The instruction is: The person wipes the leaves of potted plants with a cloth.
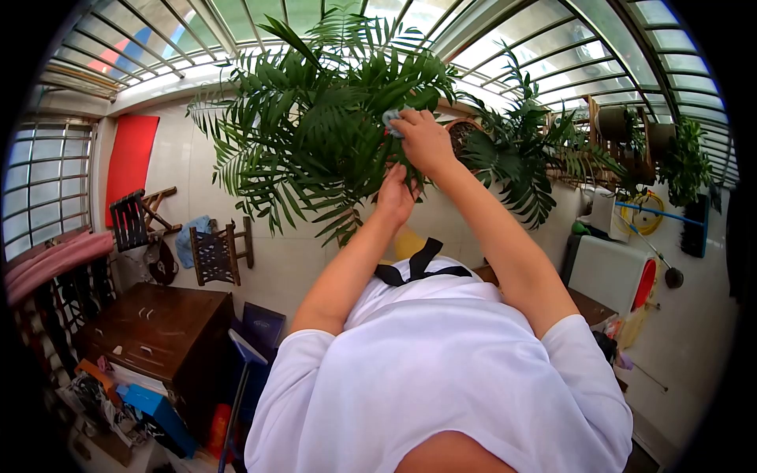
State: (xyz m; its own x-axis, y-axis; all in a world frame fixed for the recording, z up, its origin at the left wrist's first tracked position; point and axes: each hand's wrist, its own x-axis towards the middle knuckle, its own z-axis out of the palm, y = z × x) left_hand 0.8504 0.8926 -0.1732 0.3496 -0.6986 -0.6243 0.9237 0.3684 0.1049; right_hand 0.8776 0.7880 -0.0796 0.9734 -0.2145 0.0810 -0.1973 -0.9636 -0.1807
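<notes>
A large potted palm with long, narrow green leaflets spreads in front of me. My right hand is closed on a crumpled light blue-grey cloth, which presses among the leaves on the palm's right side. Just below it, my left hand has its fingers curled round a palm leaf at the lower right edge of the foliage. Leaves partly cover the fingertips of that hand.
More leafy plants stand to the right beside a woven pot. Barred windows run along the back. Small wooden stools and a brown cabinet are at left; a white box-shaped appliance stands at right.
</notes>
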